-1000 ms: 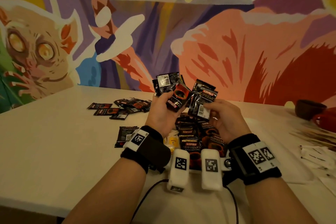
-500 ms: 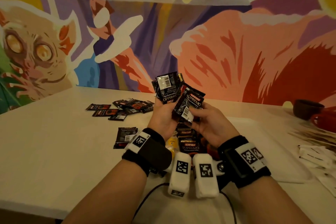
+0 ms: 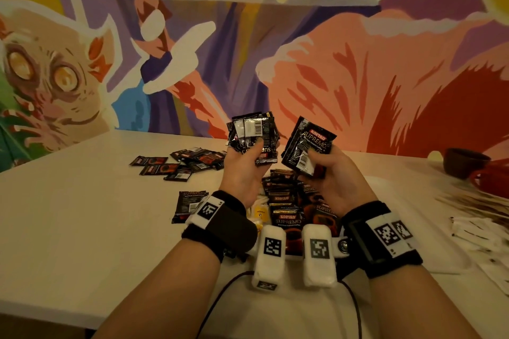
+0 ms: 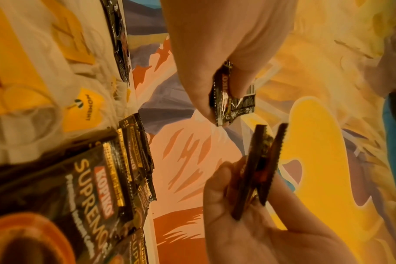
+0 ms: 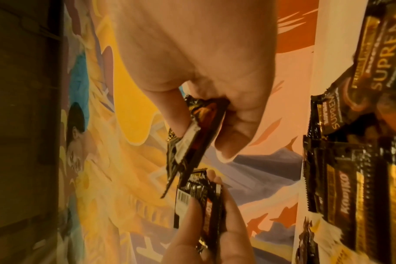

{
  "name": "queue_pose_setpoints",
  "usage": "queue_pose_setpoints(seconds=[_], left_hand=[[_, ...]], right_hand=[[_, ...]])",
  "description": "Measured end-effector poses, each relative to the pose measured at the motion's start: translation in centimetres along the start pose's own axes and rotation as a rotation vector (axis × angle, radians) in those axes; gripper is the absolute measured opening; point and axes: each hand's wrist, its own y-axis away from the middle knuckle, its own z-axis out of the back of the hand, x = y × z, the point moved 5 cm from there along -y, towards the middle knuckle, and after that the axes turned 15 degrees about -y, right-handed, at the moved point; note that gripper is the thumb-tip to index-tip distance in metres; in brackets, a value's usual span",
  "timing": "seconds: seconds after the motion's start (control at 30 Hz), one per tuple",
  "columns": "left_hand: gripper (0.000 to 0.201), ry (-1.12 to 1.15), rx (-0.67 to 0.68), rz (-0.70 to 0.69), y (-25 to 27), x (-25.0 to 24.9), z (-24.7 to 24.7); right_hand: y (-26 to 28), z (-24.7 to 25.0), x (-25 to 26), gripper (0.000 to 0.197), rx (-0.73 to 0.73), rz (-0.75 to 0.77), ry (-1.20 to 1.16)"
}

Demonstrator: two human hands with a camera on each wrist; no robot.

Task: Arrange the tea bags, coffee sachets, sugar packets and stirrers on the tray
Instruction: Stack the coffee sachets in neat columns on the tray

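My left hand [image 3: 248, 151] grips a fanned stack of black Kopiko coffee sachets [image 3: 252, 133], barcode sides toward me, raised above the table. Close to its right, my right hand [image 3: 319, 162] pinches a few more coffee sachets [image 3: 305, 146], apart from the left stack. Below both hands a pile of sachets [image 3: 283, 201] lies on the white tray [image 3: 429, 270], with yellow-tagged tea bags [image 3: 260, 215] at its left. The left wrist view shows the left-hand stack [image 4: 233, 100] edge-on; the right wrist view shows the right hand's sachets [image 5: 192, 139] the same way.
Loose sachets [image 3: 181, 162] lie scattered on the white table at the back left, and one [image 3: 188, 202] lies by my left wrist. At the right are wooden stirrers [image 3: 468, 198], white sugar packets [image 3: 473, 231], a brown cup [image 3: 465, 162] and a red cup [image 3: 493, 179].
Half a second ago the right hand held its sachets against the left hand's stack. Now it has drawn them back to the right, and the two bundles are apart.
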Motion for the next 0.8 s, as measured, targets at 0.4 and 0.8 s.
queue_pose_setpoints(seconds=[0.4,0.8], left_hand=[[0.035,-0.17,0.096,-0.035,1.0,-0.1,-1.7],[0.027,-0.092,0.043,-0.034,0.8,-0.4,-1.2]], right_hand=[[0.1,-0.6,-0.7,0.025,-0.026,0.037,0.038],[0.2,-0.7,-1.0,0.019,-0.007,-0.019,0.068]])
